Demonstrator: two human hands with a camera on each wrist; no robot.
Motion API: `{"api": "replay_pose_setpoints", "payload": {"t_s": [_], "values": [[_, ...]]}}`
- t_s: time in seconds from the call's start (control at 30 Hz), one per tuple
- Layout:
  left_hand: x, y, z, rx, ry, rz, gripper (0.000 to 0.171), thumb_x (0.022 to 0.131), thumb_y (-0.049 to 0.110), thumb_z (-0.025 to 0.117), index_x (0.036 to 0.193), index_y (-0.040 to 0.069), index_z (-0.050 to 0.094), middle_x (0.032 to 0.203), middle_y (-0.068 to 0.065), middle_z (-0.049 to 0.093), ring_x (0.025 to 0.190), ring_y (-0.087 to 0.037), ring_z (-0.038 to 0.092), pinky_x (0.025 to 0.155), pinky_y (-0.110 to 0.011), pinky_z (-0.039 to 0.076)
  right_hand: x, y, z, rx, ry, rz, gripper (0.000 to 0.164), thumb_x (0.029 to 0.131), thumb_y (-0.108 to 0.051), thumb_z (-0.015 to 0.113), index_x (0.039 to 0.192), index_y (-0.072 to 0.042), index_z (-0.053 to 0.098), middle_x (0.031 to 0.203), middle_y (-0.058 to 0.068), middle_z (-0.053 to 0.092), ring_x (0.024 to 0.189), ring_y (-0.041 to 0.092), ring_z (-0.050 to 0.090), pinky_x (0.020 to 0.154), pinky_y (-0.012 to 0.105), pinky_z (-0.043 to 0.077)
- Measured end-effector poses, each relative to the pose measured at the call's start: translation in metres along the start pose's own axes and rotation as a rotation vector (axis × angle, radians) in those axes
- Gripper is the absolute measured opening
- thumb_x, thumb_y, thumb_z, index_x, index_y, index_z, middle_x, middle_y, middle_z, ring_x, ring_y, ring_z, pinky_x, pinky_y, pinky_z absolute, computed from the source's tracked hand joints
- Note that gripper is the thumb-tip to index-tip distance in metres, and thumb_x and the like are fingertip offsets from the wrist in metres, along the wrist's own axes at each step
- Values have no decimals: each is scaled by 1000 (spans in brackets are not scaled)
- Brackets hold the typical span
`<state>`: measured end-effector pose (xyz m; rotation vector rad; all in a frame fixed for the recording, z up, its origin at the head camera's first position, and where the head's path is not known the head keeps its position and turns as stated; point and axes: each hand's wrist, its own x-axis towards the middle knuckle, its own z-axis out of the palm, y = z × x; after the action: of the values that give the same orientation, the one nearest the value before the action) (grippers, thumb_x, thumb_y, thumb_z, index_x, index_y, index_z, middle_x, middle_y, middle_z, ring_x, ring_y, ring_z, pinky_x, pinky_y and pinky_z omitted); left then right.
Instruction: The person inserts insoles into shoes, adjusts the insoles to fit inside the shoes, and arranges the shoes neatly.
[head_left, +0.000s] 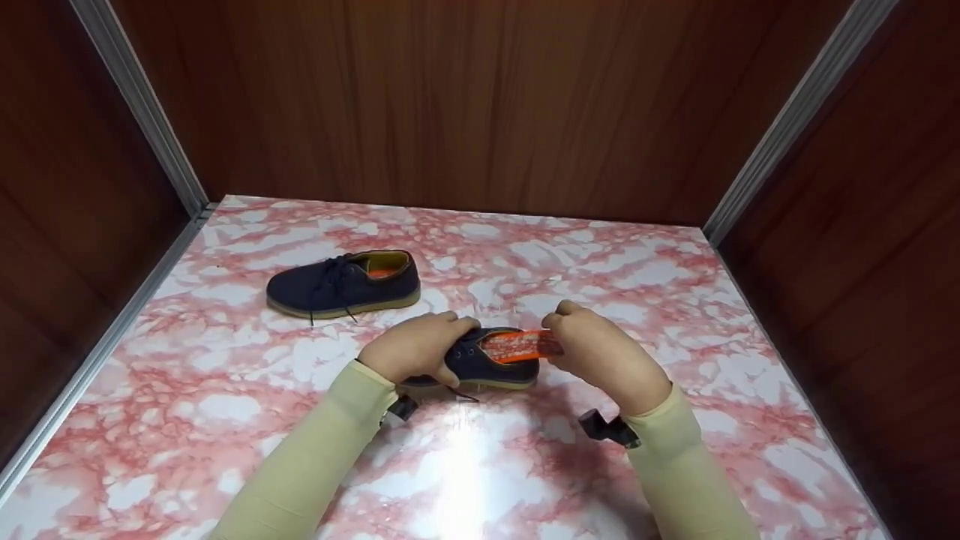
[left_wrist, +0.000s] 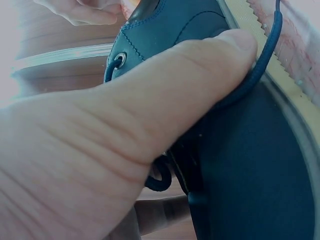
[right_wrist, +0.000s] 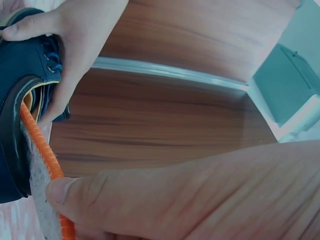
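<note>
A dark navy lace-up shoe (head_left: 487,367) with a tan sole stands on the tabletop, toe to the left. My left hand (head_left: 418,346) grips it across the front; in the left wrist view the thumb (left_wrist: 200,70) lies along its side, near a loose lace (left_wrist: 265,55). My right hand (head_left: 604,352) pinches the heel end of an orange-edged insole (head_left: 517,346), whose front part sits inside the shoe opening. In the right wrist view the insole (right_wrist: 42,150) slants out of the shoe (right_wrist: 20,100), its underside greyish white. The fingertips under the insole are mostly hidden.
A matching navy shoe (head_left: 337,285) stands farther back on the left, toe to the left, with orange showing inside. The tabletop (head_left: 225,405) has a red-and-white marbled pattern. Brown wood-grain panels (head_left: 450,105) with metal corner strips (head_left: 142,97) enclose it at the back and sides.
</note>
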<state>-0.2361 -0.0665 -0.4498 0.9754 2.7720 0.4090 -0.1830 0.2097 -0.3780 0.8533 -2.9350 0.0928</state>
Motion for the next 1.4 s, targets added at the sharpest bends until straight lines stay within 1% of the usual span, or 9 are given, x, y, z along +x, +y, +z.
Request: {"api": "replay_pose_setpoints", "payload": {"t_s": [0.2,0.3,0.43,0.53,0.73,0.83,0.93,1.2,1.4], "values": [[0,1,0,-5,-6,-10,91,79,33,101,157,20,54,144,-13,68,126,-36,70,110,-55,56,1,0,3,-12,34,-39,11,88,-2,86,93,-1,76,93,13,67,79,22,66,71,37,58],[1,1,0,-2,-7,-13,91,80,34,100,157,20,54,144,-13,67,126,-36,70,110,-55,56,1,1,5,-2,20,-37,12,86,-1,85,89,-2,74,89,11,65,73,20,61,67,36,55],[1,1,0,1,-9,-17,92,80,34,100,158,20,53,145,-13,67,127,-36,70,110,-55,56,2,1,5,33,-39,2,13,85,-4,85,91,-5,74,89,9,63,72,17,54,68,35,52],[1,1,1,1,-10,-15,92,80,34,100,158,20,53,145,-13,68,126,-35,70,110,-55,56,2,2,4,48,-65,29,14,85,-8,87,90,-6,73,91,8,63,73,16,54,70,36,53],[1,0,1,5,-10,-11,91,80,35,100,158,20,53,144,-13,68,124,-35,70,109,-54,56,0,5,2,43,-57,86,21,85,-8,88,85,-4,68,86,8,60,72,16,51,68,36,51],[1,0,1,2,-9,-12,92,81,35,100,158,20,53,144,-13,68,125,-35,70,109,-55,56,0,6,1,54,-37,61,18,84,-4,85,85,-5,67,84,8,62,72,16,51,67,34,49],[1,-1,1,0,-10,-10,92,81,35,99,159,20,53,145,-12,67,126,-35,70,109,-55,56,2,5,2,70,-29,25,15,86,0,83,88,-5,68,85,8,65,73,16,55,68,35,51],[1,1,0,-4,-18,-17,94,81,34,100,160,18,51,147,-13,66,129,-36,69,112,-54,55,1,2,2,49,-6,-19,15,88,-1,87,92,-5,74,88,7,66,76,15,56,68,32,54],[0,1,0,5,-13,-16,94,81,35,100,160,19,51,147,-13,67,128,-36,70,110,-54,56,1,-1,4,36,22,-45,11,89,-2,86,96,-5,77,93,9,69,79,17,64,69,32,58]]}}
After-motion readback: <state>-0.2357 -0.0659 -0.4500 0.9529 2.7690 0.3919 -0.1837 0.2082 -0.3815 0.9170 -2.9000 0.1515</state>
